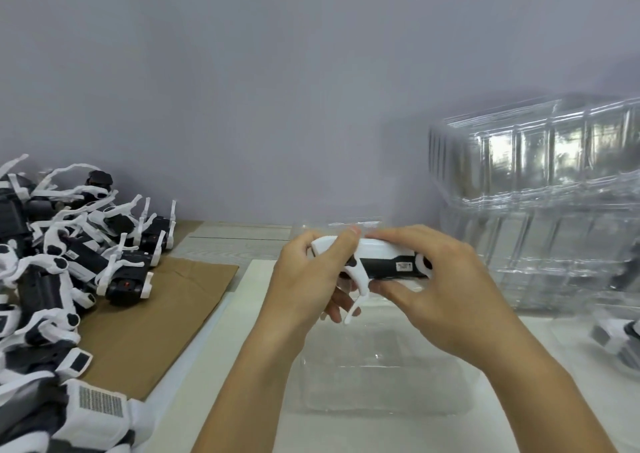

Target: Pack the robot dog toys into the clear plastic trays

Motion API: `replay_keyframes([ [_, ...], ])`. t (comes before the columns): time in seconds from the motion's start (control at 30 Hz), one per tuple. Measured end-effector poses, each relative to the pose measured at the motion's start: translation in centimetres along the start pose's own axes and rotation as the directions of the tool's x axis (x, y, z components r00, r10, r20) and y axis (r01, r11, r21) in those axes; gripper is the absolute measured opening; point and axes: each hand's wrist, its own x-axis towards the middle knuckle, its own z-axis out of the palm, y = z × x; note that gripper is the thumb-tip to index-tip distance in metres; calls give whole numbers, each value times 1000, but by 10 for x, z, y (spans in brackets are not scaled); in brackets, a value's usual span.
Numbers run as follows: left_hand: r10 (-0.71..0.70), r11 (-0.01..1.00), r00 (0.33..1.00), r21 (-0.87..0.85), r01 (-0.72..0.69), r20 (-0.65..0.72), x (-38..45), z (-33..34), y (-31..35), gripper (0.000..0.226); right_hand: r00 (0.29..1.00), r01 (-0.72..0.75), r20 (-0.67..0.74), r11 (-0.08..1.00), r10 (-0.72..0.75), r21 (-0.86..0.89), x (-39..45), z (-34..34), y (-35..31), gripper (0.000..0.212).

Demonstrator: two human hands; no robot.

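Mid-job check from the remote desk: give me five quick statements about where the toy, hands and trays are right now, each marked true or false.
1. Both hands hold one robot dog toy above the open clear tray. True.
2. The held toy already sits fully inside the tray. False: it is held up in the left hand and right hand, above the tray.
3. The pile of unpacked toys lies on the person's left, partly on brown cardboard. True.
4. The stack of empty clear trays stands on the left. False: it stands on the right, by the wall.
5. The left hand is idle on the table. False: its fingers are curled round the toy's white end.
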Motion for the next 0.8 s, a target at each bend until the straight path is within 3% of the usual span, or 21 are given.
replay_keyframes([
  [0.13,14,999,999,42,-16,45,-2,0,5,47,999,-41,1,999,41,31,0,0,6,39],
  [0.23,165,986,986,36,-166,23,-1,-13,8,41,997,-82,-9,992,83,95,0,-6,13,30],
  [0.3,252,959,968,140,-246,-26,2,-23,6,43,994,-104,4,985,105,134,0,-9,14,28],
  [0.37,267,945,961,176,-276,75,2,-25,4,43,994,-109,40,976,103,190,0,-10,11,29],
  [0.47,278,959,940,5,-284,201,0,-21,-1,36,992,-104,91,959,83,262,-1,-6,6,28],
  [0.57,328,944,930,-28,-328,167,4,-20,-5,29,994,-87,84,972,70,217,0,-4,4,29],
  [0.67,328,945,929,-58,-323,170,8,-25,-13,32,995,-80,71,974,66,214,0,-10,4,45],
  [0.8,227,974,973,-30,-226,35,13,-32,-37,24,992,-117,51,987,112,111,0,-26,10,40],
])
